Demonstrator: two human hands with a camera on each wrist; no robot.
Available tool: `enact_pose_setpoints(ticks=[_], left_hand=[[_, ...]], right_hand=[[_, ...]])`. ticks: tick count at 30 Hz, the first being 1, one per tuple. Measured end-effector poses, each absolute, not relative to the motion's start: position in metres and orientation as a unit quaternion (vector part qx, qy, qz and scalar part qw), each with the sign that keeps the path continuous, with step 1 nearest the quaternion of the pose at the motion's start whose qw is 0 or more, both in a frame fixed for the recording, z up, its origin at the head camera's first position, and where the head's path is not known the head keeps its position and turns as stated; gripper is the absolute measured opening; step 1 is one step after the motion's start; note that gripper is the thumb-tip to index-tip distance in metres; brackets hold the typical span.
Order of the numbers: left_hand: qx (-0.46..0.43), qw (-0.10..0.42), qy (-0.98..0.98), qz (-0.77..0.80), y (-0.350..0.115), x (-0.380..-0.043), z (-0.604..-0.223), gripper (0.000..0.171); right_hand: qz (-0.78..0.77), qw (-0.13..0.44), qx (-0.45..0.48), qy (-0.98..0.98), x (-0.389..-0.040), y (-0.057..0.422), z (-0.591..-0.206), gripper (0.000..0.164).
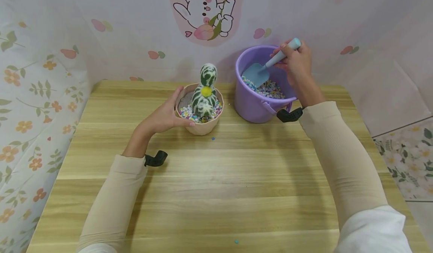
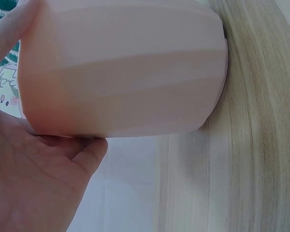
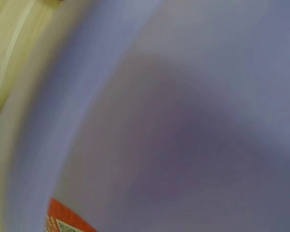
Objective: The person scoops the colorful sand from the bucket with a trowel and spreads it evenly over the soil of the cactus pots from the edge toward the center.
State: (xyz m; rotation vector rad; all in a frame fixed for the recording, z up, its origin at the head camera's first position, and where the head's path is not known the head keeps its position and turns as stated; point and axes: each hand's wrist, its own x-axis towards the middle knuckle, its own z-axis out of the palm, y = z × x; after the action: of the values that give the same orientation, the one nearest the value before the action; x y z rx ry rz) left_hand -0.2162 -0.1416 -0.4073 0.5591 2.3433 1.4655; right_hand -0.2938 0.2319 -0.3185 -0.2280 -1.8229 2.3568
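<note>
My left hand grips the side of a pale peach plant pot, thumb at the front and fingers round the back. In the pot stands a green and white cactus with a yellow flower; coloured pebbles lie around it, and a grey patch shows at the left. My right hand holds a light blue hand trowel by its handle, over a purple bucket. The trowel's blade is down inside the bucket, at the coloured pebbles. The right wrist view shows mostly blurred purple bucket wall.
Bucket and pot stand side by side at the back of the wooden table, near a wall sheet with a rabbit print. A blue pebble lies before the pot; another pebble lies near the front edge.
</note>
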Motion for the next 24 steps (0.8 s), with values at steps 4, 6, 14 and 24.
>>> enact_pose_setpoints(ticks=[4, 6, 14, 24], left_hand=[[0.194, 0.163, 0.82, 0.514, -0.142, -0.216, -0.407, 0.121], [0.192, 0.164, 0.82, 0.513, -0.142, -0.216, -0.407, 0.122], [0.19, 0.166, 0.821, 0.512, -0.142, -0.216, -0.407, 0.123], [0.19, 0.165, 0.822, 0.511, -0.143, -0.217, -0.409, 0.123]], right_hand=[[0.773, 0.078, -0.077, -0.625, -0.293, 0.23, -0.318, 0.008], [0.763, 0.083, -0.075, -0.637, -0.293, 0.229, -0.318, 0.008], [0.714, 0.099, -0.062, -0.69, -0.294, 0.222, -0.318, 0.012], [0.698, 0.113, -0.057, -0.705, -0.296, 0.223, -0.32, 0.015]])
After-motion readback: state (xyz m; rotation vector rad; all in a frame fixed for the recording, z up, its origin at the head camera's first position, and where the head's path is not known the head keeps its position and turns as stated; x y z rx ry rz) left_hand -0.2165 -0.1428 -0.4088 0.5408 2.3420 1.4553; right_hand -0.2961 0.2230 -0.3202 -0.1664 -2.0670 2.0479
